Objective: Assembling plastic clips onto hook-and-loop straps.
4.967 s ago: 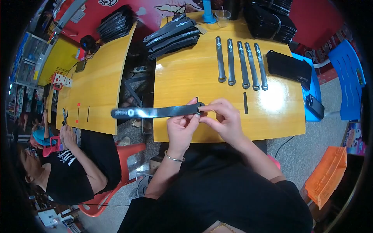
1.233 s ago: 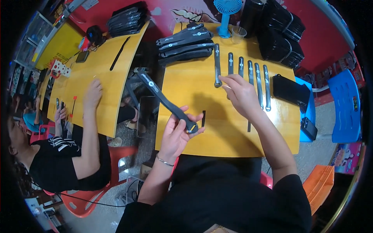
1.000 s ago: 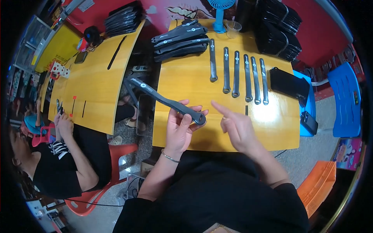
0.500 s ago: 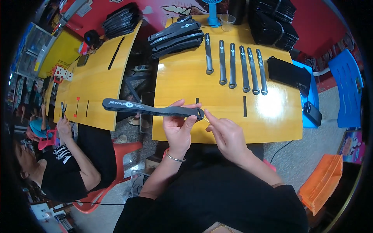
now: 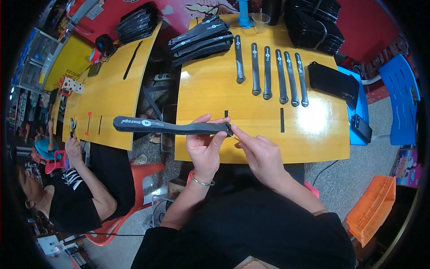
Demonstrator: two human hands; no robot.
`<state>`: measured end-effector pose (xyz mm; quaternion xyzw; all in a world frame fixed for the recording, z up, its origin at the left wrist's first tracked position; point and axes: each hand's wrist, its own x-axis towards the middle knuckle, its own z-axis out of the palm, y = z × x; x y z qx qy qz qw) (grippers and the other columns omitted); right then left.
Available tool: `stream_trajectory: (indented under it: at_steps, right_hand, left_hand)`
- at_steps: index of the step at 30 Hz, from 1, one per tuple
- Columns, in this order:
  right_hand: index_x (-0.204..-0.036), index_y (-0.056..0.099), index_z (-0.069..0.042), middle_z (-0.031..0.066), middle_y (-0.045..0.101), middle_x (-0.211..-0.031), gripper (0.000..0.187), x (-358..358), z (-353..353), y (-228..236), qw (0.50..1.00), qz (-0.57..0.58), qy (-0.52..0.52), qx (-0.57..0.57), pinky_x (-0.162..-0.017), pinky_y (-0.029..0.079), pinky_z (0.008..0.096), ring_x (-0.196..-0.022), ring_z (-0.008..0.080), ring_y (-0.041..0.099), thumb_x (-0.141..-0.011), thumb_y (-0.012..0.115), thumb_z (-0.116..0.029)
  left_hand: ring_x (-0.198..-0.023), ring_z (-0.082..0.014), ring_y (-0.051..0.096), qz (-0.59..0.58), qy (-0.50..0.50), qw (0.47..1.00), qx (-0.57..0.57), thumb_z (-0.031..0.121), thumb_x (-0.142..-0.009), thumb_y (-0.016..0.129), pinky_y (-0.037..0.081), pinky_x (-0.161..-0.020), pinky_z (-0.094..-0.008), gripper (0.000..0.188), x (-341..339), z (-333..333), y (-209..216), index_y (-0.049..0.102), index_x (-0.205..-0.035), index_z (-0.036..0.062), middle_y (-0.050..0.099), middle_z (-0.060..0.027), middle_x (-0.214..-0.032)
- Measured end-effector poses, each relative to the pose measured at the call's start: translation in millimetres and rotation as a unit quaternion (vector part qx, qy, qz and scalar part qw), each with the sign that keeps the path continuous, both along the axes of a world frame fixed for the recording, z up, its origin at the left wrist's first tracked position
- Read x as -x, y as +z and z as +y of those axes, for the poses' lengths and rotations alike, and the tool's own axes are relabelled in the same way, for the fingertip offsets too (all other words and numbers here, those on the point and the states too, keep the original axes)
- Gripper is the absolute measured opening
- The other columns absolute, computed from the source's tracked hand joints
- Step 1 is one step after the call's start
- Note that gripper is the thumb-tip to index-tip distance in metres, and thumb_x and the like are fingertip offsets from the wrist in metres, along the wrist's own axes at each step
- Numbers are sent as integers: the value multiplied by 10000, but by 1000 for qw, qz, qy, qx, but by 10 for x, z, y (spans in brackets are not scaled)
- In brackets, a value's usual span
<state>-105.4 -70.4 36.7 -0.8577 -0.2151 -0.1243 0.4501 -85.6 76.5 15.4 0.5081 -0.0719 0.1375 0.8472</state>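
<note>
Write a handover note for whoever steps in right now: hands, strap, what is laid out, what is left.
Left hand: grips the long black strap near its buckle end, strap held level and sticking out to the left past the table edge.
Right hand: fingertips at the strap's buckle end, pinching something too small to tell.
Done: six finished straps lie side by side on the yellow table; a pile of black straps sits at the far left corner.
Left: the strap in hand is not yet set down with the row.
A second person sits at the neighbouring table to the left.
</note>
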Motion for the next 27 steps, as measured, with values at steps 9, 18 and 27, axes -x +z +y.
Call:
stream_trajectory:
  at_steps: [9, 18, 27]
  right_hand:
    - [-1251, 554, -74, 149, 675, -831, 434, -4, 34, 31, 991, 91, -2, -95, -657, 533, 319, -757, 232, 686, -831, 576, 31]
    - [-1207, 590, -75, 163, 676, -877, 392, -55, 156, -75, 977, 113, -14, -181, -653, 534, 295, -754, 210, 689, -839, 556, 57]
    - [-1177, 606, -65, 163, 677, -873, 363, -93, 168, -108, 980, 60, -9, -192, -624, 534, 288, -715, 209, 684, -834, 579, 52]
  left_hand:
    - [-1030, -253, 616, -41, 35, 993, -102, -21, -780, 705, 504, -899, -325, 443, 36, 7, -70, 479, -1160, -4, 615, -137, -1052]
    - [-1028, -215, 609, -17, 53, 995, -78, -42, -767, 710, 508, -893, -294, 435, 46, -58, -44, 495, -1143, -2, 580, -139, -1097]
    - [-995, -176, 613, 27, 23, 999, -39, -103, -756, 692, 506, -898, -293, 567, 40, -54, -82, 454, -1268, -40, 602, -136, -1104]
